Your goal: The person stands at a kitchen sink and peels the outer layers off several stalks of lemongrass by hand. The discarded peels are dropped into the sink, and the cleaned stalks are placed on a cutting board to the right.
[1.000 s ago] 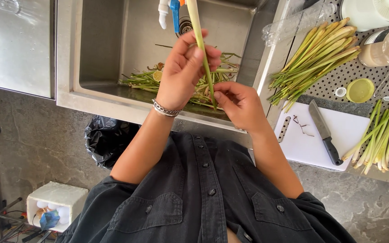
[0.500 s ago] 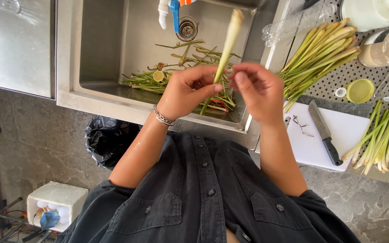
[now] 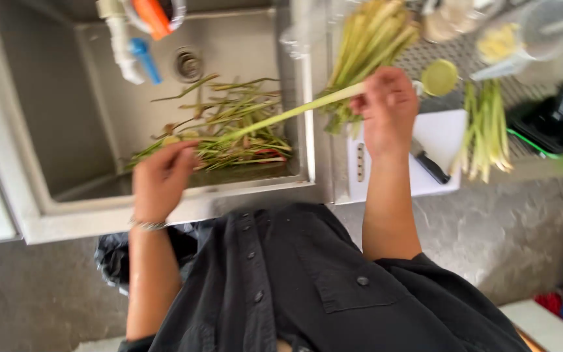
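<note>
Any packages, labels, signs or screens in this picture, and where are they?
No label, sign or screen shows clearly.
Clear plastic container: top right on the perforated counter, holding something pale yellow, blurred.
Black tray: right edge, flat, dark, with a green rim.

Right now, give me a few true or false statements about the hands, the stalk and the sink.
1. The right hand holds a long pale green stalk. True.
2. The sink holds only water. False: green trimmings lie in it.
3. A knife lies on the white cutting board. True.
4. The left hand rests on the cutting board. False: it is over the sink's front edge.
</note>
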